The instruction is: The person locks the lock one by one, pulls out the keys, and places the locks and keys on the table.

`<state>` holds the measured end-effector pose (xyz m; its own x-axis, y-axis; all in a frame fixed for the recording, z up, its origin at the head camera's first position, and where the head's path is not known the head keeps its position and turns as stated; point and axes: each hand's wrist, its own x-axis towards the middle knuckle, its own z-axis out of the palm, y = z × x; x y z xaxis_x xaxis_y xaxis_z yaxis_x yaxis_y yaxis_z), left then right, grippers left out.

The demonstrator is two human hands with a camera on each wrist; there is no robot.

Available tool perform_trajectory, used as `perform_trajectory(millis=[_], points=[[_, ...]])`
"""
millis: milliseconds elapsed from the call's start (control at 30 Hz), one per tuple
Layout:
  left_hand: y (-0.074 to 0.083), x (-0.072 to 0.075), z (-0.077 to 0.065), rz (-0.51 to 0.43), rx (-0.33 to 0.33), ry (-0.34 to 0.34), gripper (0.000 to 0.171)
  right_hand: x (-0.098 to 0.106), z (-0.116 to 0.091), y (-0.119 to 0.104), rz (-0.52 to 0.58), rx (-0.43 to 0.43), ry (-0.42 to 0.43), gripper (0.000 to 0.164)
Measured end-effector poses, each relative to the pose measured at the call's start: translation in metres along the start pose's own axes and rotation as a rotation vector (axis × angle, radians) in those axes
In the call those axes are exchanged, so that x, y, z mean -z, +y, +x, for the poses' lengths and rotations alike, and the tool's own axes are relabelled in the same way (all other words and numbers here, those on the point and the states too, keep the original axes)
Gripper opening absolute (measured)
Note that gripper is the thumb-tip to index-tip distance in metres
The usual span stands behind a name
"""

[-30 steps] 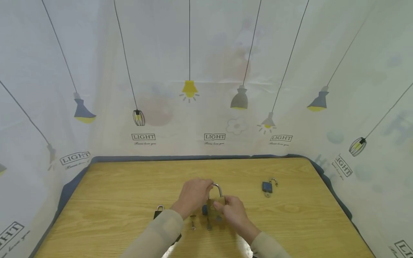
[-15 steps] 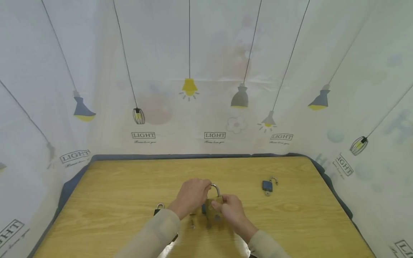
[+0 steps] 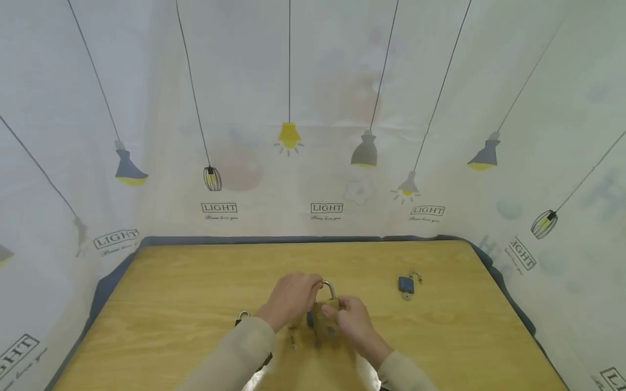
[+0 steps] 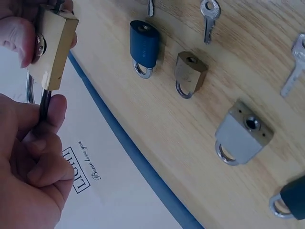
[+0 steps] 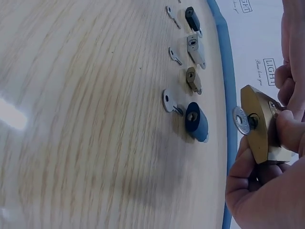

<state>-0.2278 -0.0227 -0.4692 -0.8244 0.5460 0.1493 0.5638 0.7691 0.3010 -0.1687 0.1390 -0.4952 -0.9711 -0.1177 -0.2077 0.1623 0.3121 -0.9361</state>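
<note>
A large brass padlock [image 3: 320,324] is held up over the table between both hands, its steel shackle on top. The left hand [image 3: 292,296] pinches the shackle [image 4: 45,106] between finger and thumb. Gripping the brass body is the right hand [image 3: 356,321], with its thumb on the front face. In the right wrist view, a key [image 5: 241,120] with a round head sticks out of the padlock's bottom. Below the hands, a blue padlock [image 5: 196,121], a small brass padlock [image 4: 192,71] and a grey padlock [image 4: 244,133] stand in a row.
A dark padlock [image 4: 295,196] ends the row. Loose keys [image 5: 169,101] lie beside the padlocks. Further right on the wooden table [image 3: 195,277] is another blue padlock [image 3: 406,285] with its shackle swung open. Lamp-printed cloth [image 3: 264,184] hangs around the table's back and sides.
Both hands keep their hold on the brass padlock with barely any movement. The head view shifts slightly.
</note>
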Motion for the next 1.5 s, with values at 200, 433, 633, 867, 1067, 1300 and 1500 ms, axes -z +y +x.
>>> perform_trajectory(millis=[200, 433, 633, 867, 1067, 1300, 1500], points=[[0.002, 0.0, 0.003, -0.008, 0.02, 0.02, 0.017, 0.004, 0.003, 0.003, -0.025, 0.004, 0.001, 0.03], [0.003, -0.004, 0.002, -0.098, 0.072, 0.025, 0.017, 0.012, 0.004, 0.003, -0.042, -0.024, -0.059, 0.034], [0.002, -0.007, 0.001, -0.136, 0.083, 0.014, 0.017, 0.016, 0.003, 0.006, -0.073, -0.008, -0.119, 0.038], [0.004, -0.007, 0.001, -0.156, 0.112, 0.011, 0.018, 0.021, 0.004, 0.006, -0.171, 0.031, -0.092, 0.033], [0.004, -0.008, 0.0, -0.254, 0.19, -0.031, 0.027, 0.027, 0.003, 0.007, -0.172, 0.024, -0.027, 0.028], [0.007, -0.017, -0.03, -0.374, 0.253, 0.024, 0.026, 0.033, 0.003, 0.011, -0.148, -0.035, 0.052, 0.032], [0.023, -0.04, -0.051, -0.62, 0.353, -0.012, 0.021, 0.039, 0.005, 0.011, -0.058, -0.082, 0.056, 0.03]])
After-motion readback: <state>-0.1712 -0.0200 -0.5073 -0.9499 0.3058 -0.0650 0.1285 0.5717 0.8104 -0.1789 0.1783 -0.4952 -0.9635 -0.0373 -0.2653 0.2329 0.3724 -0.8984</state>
